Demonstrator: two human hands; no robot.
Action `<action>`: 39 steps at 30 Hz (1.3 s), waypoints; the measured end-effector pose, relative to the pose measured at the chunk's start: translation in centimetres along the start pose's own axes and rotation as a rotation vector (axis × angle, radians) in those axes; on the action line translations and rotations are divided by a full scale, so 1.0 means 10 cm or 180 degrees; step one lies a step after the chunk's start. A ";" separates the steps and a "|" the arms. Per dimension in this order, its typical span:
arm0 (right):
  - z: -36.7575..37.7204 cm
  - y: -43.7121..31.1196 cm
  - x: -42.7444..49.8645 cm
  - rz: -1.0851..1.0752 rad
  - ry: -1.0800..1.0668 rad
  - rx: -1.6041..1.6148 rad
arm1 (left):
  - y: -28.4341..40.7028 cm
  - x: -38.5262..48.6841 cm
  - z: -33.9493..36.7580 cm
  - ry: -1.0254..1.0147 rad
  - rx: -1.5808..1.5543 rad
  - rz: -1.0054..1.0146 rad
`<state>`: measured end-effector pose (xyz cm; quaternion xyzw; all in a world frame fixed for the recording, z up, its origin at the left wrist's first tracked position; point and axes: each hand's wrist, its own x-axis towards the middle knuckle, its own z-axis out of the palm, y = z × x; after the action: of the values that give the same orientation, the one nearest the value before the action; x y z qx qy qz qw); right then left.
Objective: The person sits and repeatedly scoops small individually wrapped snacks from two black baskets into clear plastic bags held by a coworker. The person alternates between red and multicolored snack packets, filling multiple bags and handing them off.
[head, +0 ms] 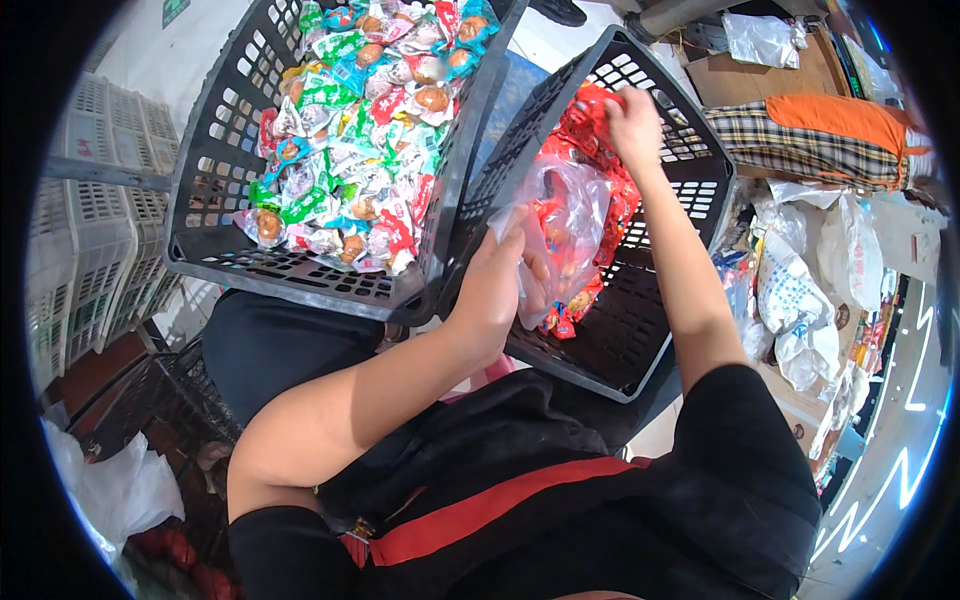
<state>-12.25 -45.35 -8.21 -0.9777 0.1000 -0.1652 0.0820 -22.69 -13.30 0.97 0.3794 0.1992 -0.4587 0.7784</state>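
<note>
My left hand (pixel 514 262) grips the edge of a clear plastic bag (pixel 574 214) inside the right-hand black plastic crate (pixel 637 360). Some red packets show through or within the bag; I cannot tell how many it contains. My right hand (pixel 637 127) reaches over the crate's far part, its fingers on red wrapped packets (pixel 589 109). More red packets lie on the crate floor around the bag. To the left, a second black crate (pixel 300 289) holds a heap of small wrapped snacks (pixel 352 150) in green, white, blue and red wrappers, with brown contents showing.
Stacked pale plastic crates (pixel 97 210) stand at the left. On the right lie an orange and plaid cloth item (pixel 817 142), a printed white plastic bag (pixel 799 307) and cardboard (pixel 765 75). A white plastic bag (pixel 135 484) is at lower left. A dark shoe (pixel 559 11) shows at the top.
</note>
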 end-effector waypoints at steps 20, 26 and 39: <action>0.50 0.24 -0.08 -0.1250 -0.1951 -0.1335 | -0.04 -0.06 0.02 -0.0093 0.0134 0.0128; 0.40 0.37 -0.11 -0.1593 -0.2187 -0.1920 | -0.04 -0.06 -0.02 -0.0265 0.0317 0.0115; -0.41 0.46 -0.24 0.1968 -0.1992 0.3666 | -0.10 -0.08 -0.03 -0.0362 -0.0063 0.0126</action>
<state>-16.67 -49.74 -5.97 -0.7079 0.2409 0.1267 0.6518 -23.91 -12.89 0.90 0.3489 0.1516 -0.4620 0.8012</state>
